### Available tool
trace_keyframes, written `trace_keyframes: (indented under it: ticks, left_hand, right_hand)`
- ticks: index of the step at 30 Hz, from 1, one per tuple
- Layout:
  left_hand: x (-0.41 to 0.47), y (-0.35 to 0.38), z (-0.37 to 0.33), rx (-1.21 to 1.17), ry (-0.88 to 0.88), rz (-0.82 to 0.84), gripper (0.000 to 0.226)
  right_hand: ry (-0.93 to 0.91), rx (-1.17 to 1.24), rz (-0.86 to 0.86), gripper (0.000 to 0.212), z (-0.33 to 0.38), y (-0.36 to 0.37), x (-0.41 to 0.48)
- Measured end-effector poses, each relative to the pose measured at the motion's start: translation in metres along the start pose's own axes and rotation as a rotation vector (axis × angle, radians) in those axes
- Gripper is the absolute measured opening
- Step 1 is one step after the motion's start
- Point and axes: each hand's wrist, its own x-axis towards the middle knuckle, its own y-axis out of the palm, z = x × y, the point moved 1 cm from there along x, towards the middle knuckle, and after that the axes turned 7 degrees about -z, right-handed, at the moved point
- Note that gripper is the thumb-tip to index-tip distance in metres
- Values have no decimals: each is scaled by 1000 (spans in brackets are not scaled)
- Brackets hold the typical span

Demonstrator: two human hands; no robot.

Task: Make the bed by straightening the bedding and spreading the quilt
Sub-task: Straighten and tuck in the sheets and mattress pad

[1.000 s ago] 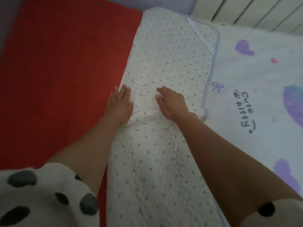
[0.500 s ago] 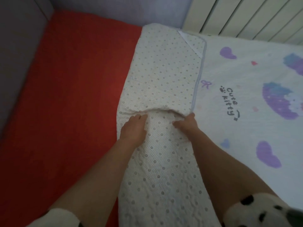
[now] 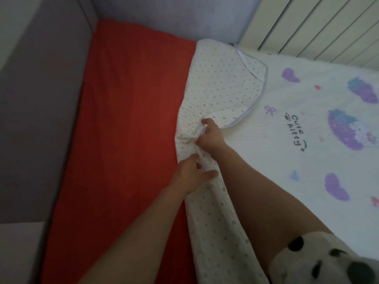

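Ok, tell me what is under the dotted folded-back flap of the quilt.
The flap lies on the quilt's printed face, which shows to its right; the red sheet shows to its left. Whatever lies directly beneath it is covered.

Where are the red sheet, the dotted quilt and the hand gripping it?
red sheet (image 3: 127,119): head view, bare middle.
dotted quilt (image 3: 221,83): head view, folded-back flap.
right hand (image 3: 209,136): head view, back of hand.
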Motion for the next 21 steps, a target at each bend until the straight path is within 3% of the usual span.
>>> trace_keyframes:
  ticks: [5, 10, 15, 21]
  left_hand:
    - [7, -13, 3, -39, -69, -152, 33]
    - [11, -49, 29, 93, -178, -416, 39]
    - [-6, -94, 76, 280, -259, -506, 31]
    - [-19, -110, 98, 294, -347, -567, 22]
  right_hand:
    - [-84, -127, 59, 63, 34, 28, -7]
    - [-180, -44, 72, 61, 61, 53, -13]
    - [-217, 16, 173, 69, 77, 66, -8]
    - [-267, -80, 395, 73, 70, 68, 13]
